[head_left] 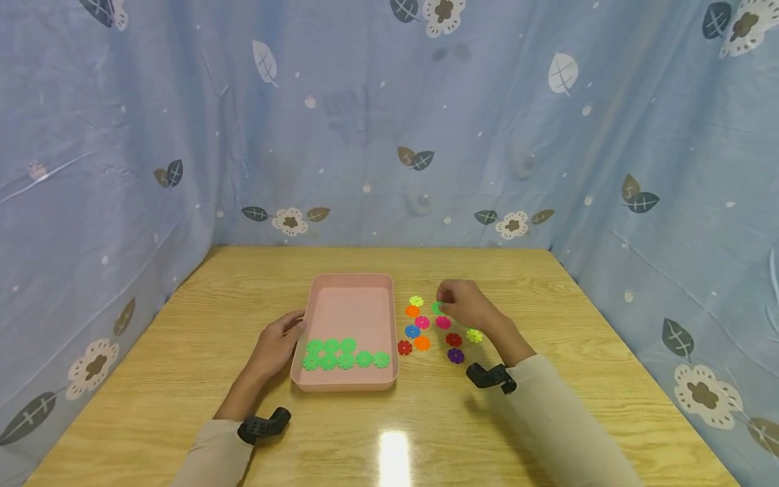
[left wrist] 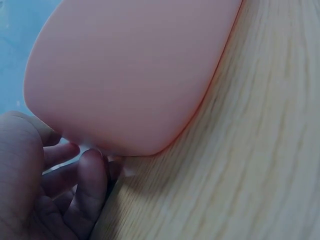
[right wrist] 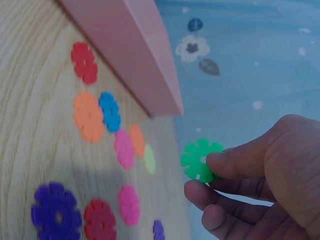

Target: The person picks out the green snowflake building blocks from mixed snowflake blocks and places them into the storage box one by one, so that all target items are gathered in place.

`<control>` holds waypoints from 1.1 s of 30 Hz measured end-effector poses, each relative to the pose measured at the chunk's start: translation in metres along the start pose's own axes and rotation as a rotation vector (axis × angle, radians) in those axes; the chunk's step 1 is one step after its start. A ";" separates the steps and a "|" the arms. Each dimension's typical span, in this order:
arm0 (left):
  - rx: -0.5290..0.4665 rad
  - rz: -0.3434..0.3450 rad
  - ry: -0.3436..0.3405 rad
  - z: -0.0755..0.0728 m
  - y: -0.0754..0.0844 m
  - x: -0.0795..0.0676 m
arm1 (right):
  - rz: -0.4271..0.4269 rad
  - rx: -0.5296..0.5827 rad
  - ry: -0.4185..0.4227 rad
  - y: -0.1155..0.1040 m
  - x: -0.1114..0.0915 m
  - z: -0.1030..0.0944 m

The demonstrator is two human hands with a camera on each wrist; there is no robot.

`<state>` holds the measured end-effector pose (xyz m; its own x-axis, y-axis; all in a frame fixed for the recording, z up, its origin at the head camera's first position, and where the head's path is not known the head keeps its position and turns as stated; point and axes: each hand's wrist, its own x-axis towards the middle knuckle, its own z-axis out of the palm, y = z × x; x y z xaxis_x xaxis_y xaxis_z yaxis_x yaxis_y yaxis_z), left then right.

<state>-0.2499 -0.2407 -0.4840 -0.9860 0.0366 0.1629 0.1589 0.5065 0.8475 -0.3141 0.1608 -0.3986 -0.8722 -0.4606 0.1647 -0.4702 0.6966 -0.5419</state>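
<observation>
My right hand (head_left: 467, 306) is over the far end of the loose pieces, to the right of a pink tray (head_left: 359, 304). Between thumb and fingers it pinches a green snowflake building disc (right wrist: 195, 159), raised above the table in the right wrist view. At the tray's left side, my left hand (head_left: 274, 346) holds the edge, its fingers (left wrist: 92, 175) curled close against the wall. Inside the tray, several green snowflake discs (head_left: 345, 362) lie in two rows along the near end.
Loose discs lie right of the tray: orange (head_left: 422, 343), blue (head_left: 412, 331), pink (head_left: 443, 322), red (head_left: 454, 339), purple (head_left: 456, 356) and yellow (head_left: 475, 335) among them. A blue patterned curtain (head_left: 365, 135) surrounds the wooden table (head_left: 341, 433).
</observation>
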 end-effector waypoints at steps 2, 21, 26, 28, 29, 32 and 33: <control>0.002 0.001 0.000 0.000 0.000 0.000 | -0.008 0.007 0.000 -0.004 0.002 0.002; -0.015 -0.006 0.003 0.001 0.002 -0.001 | -0.088 0.116 0.040 -0.037 0.017 0.030; -0.015 -0.005 0.000 0.001 0.002 -0.001 | -0.120 0.181 0.039 -0.042 0.020 0.037; -0.012 -0.001 0.002 0.001 0.003 -0.001 | -0.129 0.199 0.037 -0.044 0.021 0.041; -0.010 0.000 0.005 0.001 0.003 -0.001 | -0.133 0.207 0.035 -0.045 0.022 0.042; -0.009 0.001 0.012 0.001 0.003 -0.001 | -0.135 0.220 0.029 -0.048 0.025 0.048; -0.009 0.001 0.011 0.001 0.003 -0.001 | -0.130 0.221 0.025 -0.050 0.026 0.051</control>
<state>-0.2484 -0.2384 -0.4817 -0.9852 0.0274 0.1690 0.1599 0.4991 0.8517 -0.3064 0.0867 -0.4091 -0.8108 -0.5229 0.2632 -0.5398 0.4940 -0.6816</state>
